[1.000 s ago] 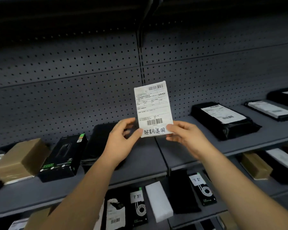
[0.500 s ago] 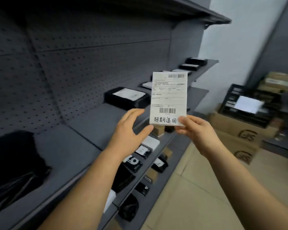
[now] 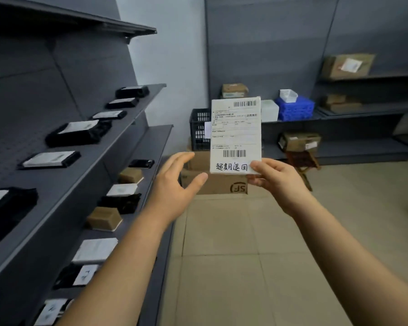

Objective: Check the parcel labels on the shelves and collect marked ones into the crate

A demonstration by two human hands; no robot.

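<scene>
One parcel (image 3: 235,135) in play — a flat white one, held upright by its lower right corner in the right hand (image 3: 275,182), thumb over the front, fingers behind. Handwritten mark sits along its bottom edge, so it counts as marked. Left hand (image 3: 174,184) is just beside the lower left corner, fingers spread wide, holding nothing, not touching.

Step in hand, as I judge it: carry to the crate (image 3: 199,130), the black one stacked on cartons (image 3: 213,180) at the far wall, partly hidden behind the parcel. A one-corner pinch is weak — better to bring the left hand back on or slide the right grip further up, keep the parcel flat on entry, drop it low over the rim.

Shelves (image 3: 99,156) on the left carry dark and brown parcels near their front edges; pass clear of them. Floor looks open. Blue bin (image 3: 296,109) on the far shelf — not the target.
</scene>
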